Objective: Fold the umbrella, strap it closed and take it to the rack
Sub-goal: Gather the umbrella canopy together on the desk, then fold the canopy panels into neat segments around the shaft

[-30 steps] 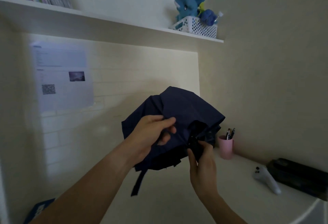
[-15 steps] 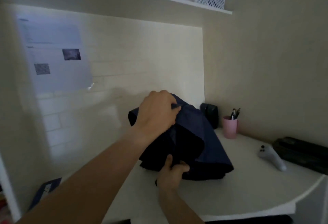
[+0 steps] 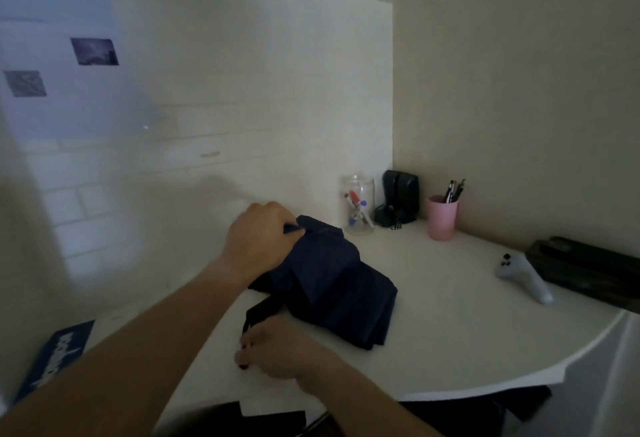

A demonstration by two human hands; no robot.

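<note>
The umbrella (image 3: 332, 284) in the left hand's (image 3: 259, 242) grip is plain dark navy, its strap (image 3: 258, 315) at the right hand's (image 3: 277, 353) grip equally dark. Beyond the grips: a white tabletop (image 3: 450, 343), pink cup (image 3: 442, 217), light grey controller (image 3: 524, 279), black case (image 3: 588, 275).

The umbrella (image 3: 332, 284) lies on the surface (image 3: 450, 339); behind it a jar (image 3: 358, 204), right of that a pen cup (image 3: 442, 217).
</note>
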